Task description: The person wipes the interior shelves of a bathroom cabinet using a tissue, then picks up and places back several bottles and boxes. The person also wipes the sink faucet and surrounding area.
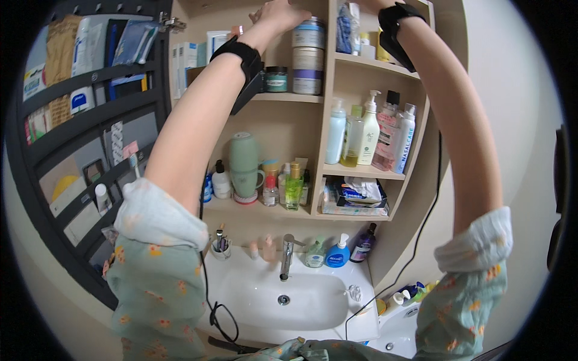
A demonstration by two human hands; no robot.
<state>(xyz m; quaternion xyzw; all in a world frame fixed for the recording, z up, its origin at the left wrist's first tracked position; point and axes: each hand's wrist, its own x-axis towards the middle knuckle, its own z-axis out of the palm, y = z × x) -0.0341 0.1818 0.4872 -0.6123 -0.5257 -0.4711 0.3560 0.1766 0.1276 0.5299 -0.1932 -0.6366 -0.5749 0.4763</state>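
Observation:
Both my arms reach up into an open wooden wall cabinet [275,113]. My left hand [282,16] is at the upper left shelf, beside the top of two stacked round jars [309,56]. Its fingers are partly cut off by the picture's top edge, so I cannot tell whether they grip anything. Only the edge of my right hand [377,3] shows above the upper right compartment, with its fingers out of view. Close below it stand a blue pouch [343,29], a white tube [355,27] and a yellow package [383,47]. A dark green jar [276,79] sits under my left wrist.
A dark door with pockets [90,72] swings open at left. Pump bottles [369,131], a green cup [244,162] and a tissue pack [356,196] fill lower shelves. Beneath are a white sink [253,311] and faucet [287,255]. Black cables [435,203] hang alongside my arms.

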